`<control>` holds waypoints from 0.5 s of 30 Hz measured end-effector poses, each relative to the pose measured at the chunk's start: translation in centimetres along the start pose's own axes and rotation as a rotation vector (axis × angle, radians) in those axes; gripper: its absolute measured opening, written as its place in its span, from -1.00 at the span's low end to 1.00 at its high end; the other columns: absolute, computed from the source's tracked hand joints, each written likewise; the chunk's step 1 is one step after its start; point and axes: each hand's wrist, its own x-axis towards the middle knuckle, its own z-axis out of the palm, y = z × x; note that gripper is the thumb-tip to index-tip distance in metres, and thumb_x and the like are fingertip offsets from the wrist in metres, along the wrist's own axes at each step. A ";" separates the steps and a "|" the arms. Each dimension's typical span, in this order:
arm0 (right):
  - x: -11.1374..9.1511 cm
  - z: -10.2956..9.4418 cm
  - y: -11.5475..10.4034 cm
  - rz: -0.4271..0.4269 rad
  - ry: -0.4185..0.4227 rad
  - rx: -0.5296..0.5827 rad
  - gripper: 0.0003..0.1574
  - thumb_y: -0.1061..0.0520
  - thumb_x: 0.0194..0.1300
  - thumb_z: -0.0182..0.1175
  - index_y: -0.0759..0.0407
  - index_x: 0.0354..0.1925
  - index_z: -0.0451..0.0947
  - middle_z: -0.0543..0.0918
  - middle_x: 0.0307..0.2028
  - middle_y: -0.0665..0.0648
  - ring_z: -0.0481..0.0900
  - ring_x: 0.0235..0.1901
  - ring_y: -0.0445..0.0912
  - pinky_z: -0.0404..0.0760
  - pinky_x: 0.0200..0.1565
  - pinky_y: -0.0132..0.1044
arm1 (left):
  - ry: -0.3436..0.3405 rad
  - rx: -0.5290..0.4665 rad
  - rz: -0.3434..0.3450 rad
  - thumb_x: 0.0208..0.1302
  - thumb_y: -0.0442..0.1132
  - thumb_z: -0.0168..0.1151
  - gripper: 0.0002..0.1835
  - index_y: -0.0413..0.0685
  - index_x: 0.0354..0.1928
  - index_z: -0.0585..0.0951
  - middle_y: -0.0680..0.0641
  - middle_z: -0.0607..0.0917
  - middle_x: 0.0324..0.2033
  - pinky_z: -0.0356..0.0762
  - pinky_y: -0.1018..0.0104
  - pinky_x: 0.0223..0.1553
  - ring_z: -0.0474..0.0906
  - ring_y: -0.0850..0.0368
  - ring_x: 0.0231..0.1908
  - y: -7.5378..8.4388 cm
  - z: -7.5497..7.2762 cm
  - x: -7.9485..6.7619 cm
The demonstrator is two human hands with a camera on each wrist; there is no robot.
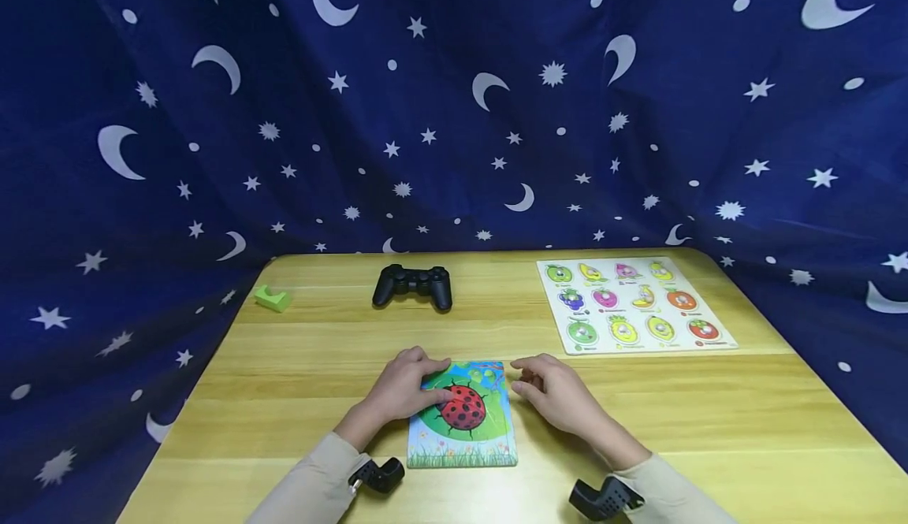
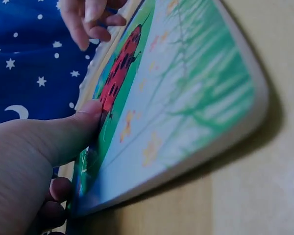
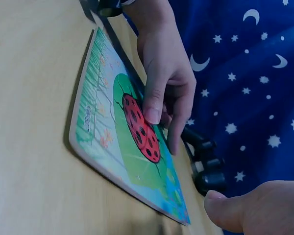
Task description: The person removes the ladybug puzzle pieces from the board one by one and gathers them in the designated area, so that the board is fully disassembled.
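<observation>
A square ladybug jigsaw puzzle board (image 1: 461, 443), with a green leaf and grass printed on it, lies on the table in front of me. My left hand (image 1: 400, 388) grips its left side: the thumb rests on the ladybug's head, and the other fingers are curled at the board's edge, as the left wrist view shows. Just beyond the board's right edge, my right hand (image 1: 556, 395) hovers apart from it with loosely bent fingers and holds nothing. In the right wrist view, only the right hand's thumb (image 3: 257, 205) shows clearly.
A black game controller (image 1: 413, 284) lies behind the puzzle. A fruit peg puzzle board (image 1: 634, 303) lies at the back right of the wooden table (image 1: 319, 335). A small green block (image 1: 273, 299) with a curved notch sits at the far left. A starry blue curtain (image 1: 440, 106) hangs behind.
</observation>
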 end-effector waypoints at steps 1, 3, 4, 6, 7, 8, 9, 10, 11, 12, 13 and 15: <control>0.3 0.2 -0.1 -0.002 0.001 0.002 -0.66 0.14 0.23 0.36 0.18 -0.02 0.67 0.63 -0.33 0.01 0.40 -0.43 -0.32 0.40 -0.34 -0.42 | 0.004 0.002 0.010 0.11 0.15 0.42 -0.38 0.06 0.19 0.63 0.07 0.45 -0.39 0.15 0.44 -0.37 0.20 0.25 -0.41 0.0 0.0 0.0; 0.9 0.7 -0.1 0.000 0.003 -0.004 -0.68 0.13 0.20 0.38 0.19 -0.06 0.69 0.63 -0.33 0.04 0.41 -0.42 -0.28 0.40 -0.33 -0.40 | 0.012 -0.002 0.017 0.12 0.15 0.41 -0.38 0.05 0.20 0.63 0.07 0.43 -0.41 0.13 0.43 -0.38 0.17 0.23 -0.42 -0.1 0.1 0.0; 1.1 1.0 -0.1 0.003 0.004 -0.007 -0.69 0.12 0.19 0.39 0.19 -0.08 0.69 0.63 -0.32 0.05 0.42 -0.41 -0.26 0.40 -0.33 -0.40 | 0.014 -0.004 0.013 0.12 0.16 0.40 -0.38 0.05 0.20 0.63 0.07 0.42 -0.42 0.12 0.43 -0.38 0.16 0.23 -0.42 -0.1 0.1 -0.1; 1.6 1.5 -0.1 0.006 0.001 -0.017 -0.71 0.12 0.17 0.40 0.17 -0.12 0.70 0.61 -0.33 0.05 0.41 -0.41 -0.24 0.40 -0.32 -0.38 | 0.014 -0.008 -0.002 0.12 0.17 0.40 -0.37 0.06 0.21 0.62 0.08 0.41 -0.42 0.11 0.43 -0.37 0.15 0.23 -0.41 -0.1 0.3 -0.1; 1.8 1.8 0.0 0.007 -0.004 -0.017 -0.71 0.11 0.16 0.41 0.17 -0.13 0.70 0.60 -0.33 0.05 0.41 -0.40 -0.22 0.39 -0.32 -0.38 | 0.015 -0.010 -0.008 0.12 0.17 0.40 -0.37 0.07 0.21 0.62 0.08 0.41 -0.42 0.11 0.42 -0.36 0.15 0.23 -0.41 -0.1 0.3 -0.2; 1.9 2.0 0.0 0.005 -0.008 -0.017 -0.71 0.11 0.16 0.42 0.16 -0.13 0.70 0.59 -0.33 0.05 0.40 -0.40 -0.22 0.39 -0.32 -0.38 | 0.013 -0.012 -0.017 0.12 0.18 0.40 -0.37 0.08 0.21 0.62 0.09 0.41 -0.42 0.11 0.42 -0.35 0.15 0.23 -0.41 -0.1 0.4 -0.2; 2.1 2.1 0.0 0.002 -0.013 -0.013 -0.71 0.10 0.15 0.42 0.16 -0.14 0.70 0.58 -0.34 0.05 0.39 -0.41 -0.21 0.38 -0.33 -0.38 | 0.012 -0.014 -0.023 0.11 0.18 0.40 -0.37 0.08 0.21 0.62 0.09 0.42 -0.41 0.12 0.42 -0.35 0.15 0.24 -0.41 -0.1 0.4 -0.2; 2.2 2.2 0.0 -0.003 -0.018 -0.007 -0.71 0.10 0.15 0.43 0.15 -0.14 0.70 0.57 -0.34 0.05 0.39 -0.41 -0.21 0.38 -0.33 -0.38 | 0.011 -0.015 -0.029 0.11 0.18 0.40 -0.37 0.09 0.21 0.62 0.09 0.42 -0.41 0.12 0.42 -0.34 0.16 0.24 -0.40 -0.1 0.4 -0.2; 2.3 2.3 0.0 -0.009 -0.023 -0.002 -0.70 0.09 0.14 0.43 0.15 -0.14 0.70 0.56 -0.35 0.05 0.38 -0.40 -0.20 0.37 -0.33 -0.38 | 0.011 -0.016 -0.029 0.10 0.18 0.41 -0.37 0.09 0.20 0.63 0.08 0.42 -0.41 0.12 0.41 -0.34 0.16 0.24 -0.40 -0.1 0.4 -0.2; 2.4 2.4 0.0 -0.014 -0.029 0.002 -0.69 0.08 0.13 0.44 0.15 -0.14 0.70 0.56 -0.35 0.05 0.38 -0.41 -0.20 0.37 -0.33 -0.38 | 0.013 -0.017 -0.026 0.10 0.18 0.41 -0.37 0.08 0.20 0.63 0.08 0.43 -0.41 0.13 0.41 -0.34 0.17 0.24 -0.40 -0.1 0.4 -0.2; 2.5 2.4 0.0 -0.019 -0.034 0.002 -0.68 0.08 0.12 0.45 0.15 -0.14 0.71 0.55 -0.35 0.06 0.37 -0.41 -0.20 0.36 -0.34 -0.38 | 0.012 -0.020 -0.027 0.10 0.18 0.42 -0.37 0.08 0.19 0.63 0.09 0.43 -0.40 0.14 0.41 -0.34 0.17 0.24 -0.40 0.0 0.4 -0.2; 2.5 2.5 0.0 -0.024 -0.045 -0.004 -0.67 0.07 0.09 0.47 0.14 -0.16 0.71 0.54 -0.35 0.05 0.37 -0.41 -0.20 0.36 -0.34 -0.39 | 0.007 -0.024 -0.031 0.09 0.18 0.42 -0.37 0.08 0.19 0.64 0.10 0.43 -0.40 0.14 0.41 -0.34 0.18 0.25 -0.39 0.0 0.4 -0.2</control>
